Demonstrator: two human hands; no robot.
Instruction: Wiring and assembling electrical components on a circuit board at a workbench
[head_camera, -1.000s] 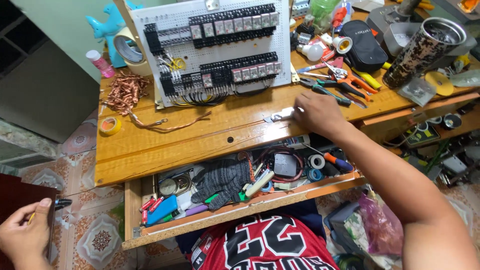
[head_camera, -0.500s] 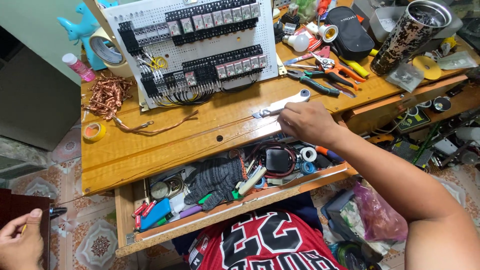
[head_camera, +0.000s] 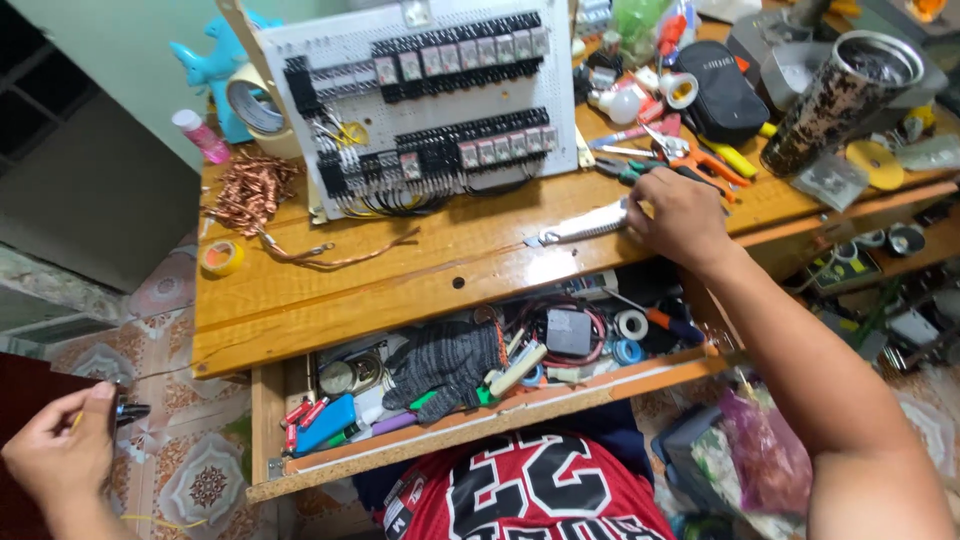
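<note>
Two hands are occupied: the right hand (head_camera: 672, 212) is closed over the handle of a silver utility knife (head_camera: 583, 226) lying on the wooden desk (head_camera: 330, 290); the left hand (head_camera: 62, 455) pinches a small dark connector (head_camera: 130, 410) off beside the desk. A firm handle grip, with the blade end pointed away, is advised.

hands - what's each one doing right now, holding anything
Left hand: closed on a small dark connector.
Right hand: closed on the handle of a silver utility knife lying on the desk.

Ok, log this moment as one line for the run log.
right hand: on metal tool, desk | left hand: holds small black part | drawer: open
</note>
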